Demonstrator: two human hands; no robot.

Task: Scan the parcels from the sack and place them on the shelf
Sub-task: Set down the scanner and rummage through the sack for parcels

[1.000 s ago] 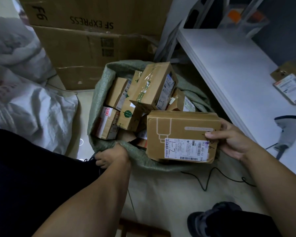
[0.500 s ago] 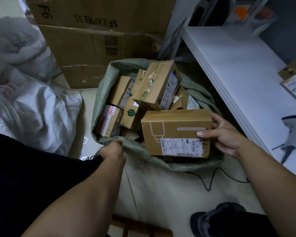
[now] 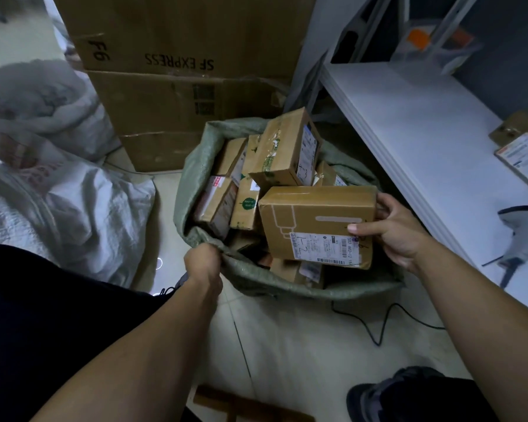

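Cardboard fills your right hand (image 3: 400, 236): its fingers (image 3: 384, 203) curl round the short right end of the parcel (image 3: 314, 217), thumb pressed on the labelled face, a 1-handed hold that looks meant for lifting it clear. Your left hand (image 3: 203, 264) bunches the near rim of the sack (image 3: 256, 283) in closed fingers, probably to keep the mouth open and steady. The parcel sits in the sack's mouth, on the other boxes at its near right. Its long axis runs left to right across the sack, label (image 3: 320, 248) turned up toward you, handy for the scanner (image 3: 521, 236) on the worktop (image 3: 409, 132) right of the sack.
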